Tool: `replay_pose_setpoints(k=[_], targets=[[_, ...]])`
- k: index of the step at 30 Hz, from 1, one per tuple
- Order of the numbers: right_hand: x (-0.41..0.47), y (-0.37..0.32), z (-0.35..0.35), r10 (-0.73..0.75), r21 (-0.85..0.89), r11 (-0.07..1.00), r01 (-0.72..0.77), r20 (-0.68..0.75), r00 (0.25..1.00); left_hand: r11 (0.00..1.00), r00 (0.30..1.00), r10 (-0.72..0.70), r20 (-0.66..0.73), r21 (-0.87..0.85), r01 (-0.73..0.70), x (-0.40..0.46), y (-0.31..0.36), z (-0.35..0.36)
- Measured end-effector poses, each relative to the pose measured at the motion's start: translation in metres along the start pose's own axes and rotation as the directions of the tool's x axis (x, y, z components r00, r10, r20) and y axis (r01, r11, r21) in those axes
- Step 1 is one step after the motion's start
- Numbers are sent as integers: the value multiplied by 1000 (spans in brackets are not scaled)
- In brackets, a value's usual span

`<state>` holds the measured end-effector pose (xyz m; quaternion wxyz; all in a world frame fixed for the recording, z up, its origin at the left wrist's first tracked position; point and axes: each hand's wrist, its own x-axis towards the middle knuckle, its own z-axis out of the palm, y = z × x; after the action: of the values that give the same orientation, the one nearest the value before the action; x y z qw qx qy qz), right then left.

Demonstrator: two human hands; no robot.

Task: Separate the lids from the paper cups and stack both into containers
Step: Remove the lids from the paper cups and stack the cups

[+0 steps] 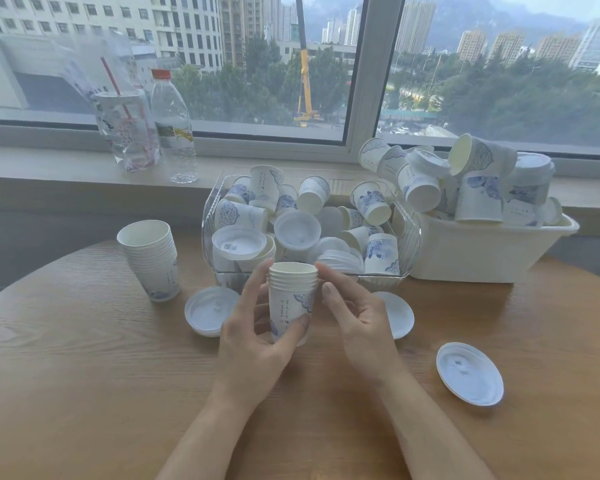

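My left hand (257, 336) grips a short stack of nested white-and-blue paper cups (291, 292), upright above the table. My right hand (355, 315) hovers just right of the stack's rim, fingers loosely curved and holding nothing. A taller stack of cups (151, 258) stands at the left. White lids lie on the table: a small pile (208, 311) left of my hands, one lid (397, 315) partly behind my right hand, one lid (470, 374) at the right. A clear bin (407, 247) and a white bin (482, 252) hold several loose cups and lids.
The round wooden table (84, 375) ends in a curved edge at the left. On the windowsill behind stand a plastic water bottle (174, 128) and a clear bag (122, 109) with red straws.
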<state>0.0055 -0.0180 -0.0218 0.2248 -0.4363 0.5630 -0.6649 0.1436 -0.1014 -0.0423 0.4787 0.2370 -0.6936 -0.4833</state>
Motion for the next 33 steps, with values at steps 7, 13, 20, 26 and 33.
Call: replay_pose_setpoints(k=[7,13,20,26,33], targets=[[76,-22,21,-114,-360,924,132,72,991,999,987,23,-162,45,-16,5,-12,-4],[145,-19,53,-30,-593,798,107,138,990,999,979,7,-205,47,2,5,-18,-7],[162,-17,59,-52,-701,706,104,95,994,997,979,14,-201,77,2,5,-18,-5],[166,-4,56,56,-755,651,79,151,987,996,980,11,-198,89,7,5,-17,-6],[161,1,50,-17,-723,681,122,150,988,996,985,-9,-174,90,26,7,-16,-6]])
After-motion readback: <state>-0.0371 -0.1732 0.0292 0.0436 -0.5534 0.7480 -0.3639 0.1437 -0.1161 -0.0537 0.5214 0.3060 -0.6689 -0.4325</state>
